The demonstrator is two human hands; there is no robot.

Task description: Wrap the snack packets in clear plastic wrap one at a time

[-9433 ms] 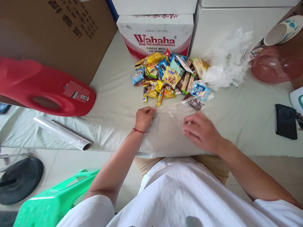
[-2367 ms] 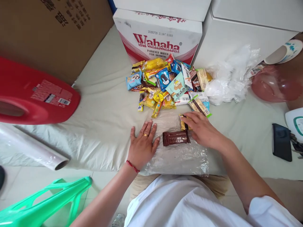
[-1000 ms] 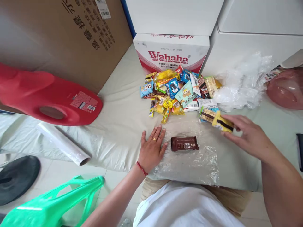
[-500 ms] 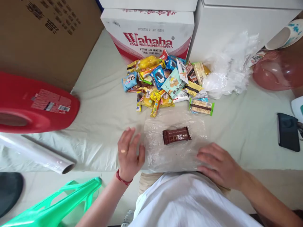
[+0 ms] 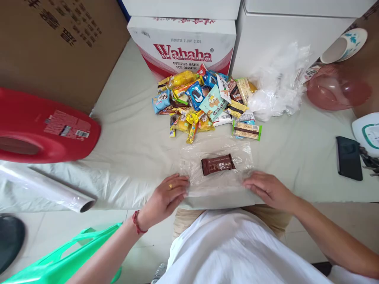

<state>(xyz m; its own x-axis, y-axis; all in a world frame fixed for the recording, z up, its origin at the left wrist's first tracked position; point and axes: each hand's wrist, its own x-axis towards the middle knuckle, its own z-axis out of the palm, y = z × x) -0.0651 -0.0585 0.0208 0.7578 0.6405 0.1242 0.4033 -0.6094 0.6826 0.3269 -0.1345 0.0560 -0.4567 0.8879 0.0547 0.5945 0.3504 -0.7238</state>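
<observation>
A clear plastic bag (image 5: 220, 190) lies flat near the table's front edge. On it rests a snack in a dark brown wrapper (image 5: 218, 164), untouched by either hand. My left hand (image 5: 166, 196), with a ring and a red bracelet, has its fingers closed at the left edge of the bag. At the opposite edge, my right hand (image 5: 268, 189) pinches the plastic between thumb and fingers. Just behind the bag is a heap of wrapped snacks (image 5: 207, 98) in yellow, blue and green packets.
A Wahaha carton (image 5: 183, 47) stands behind the heap, with crumpled clear bags (image 5: 276, 85) to its right. Further right are a black phone (image 5: 349, 158) and a pink bowl-like thing (image 5: 334, 88). A red jug (image 5: 59, 130) and a film roll (image 5: 50, 187) lie left.
Both hands have come to the bag's side edges and closed there. The left hand was raised with its fingers apart. The bag's front part is flatter, and the view has shifted slightly.
</observation>
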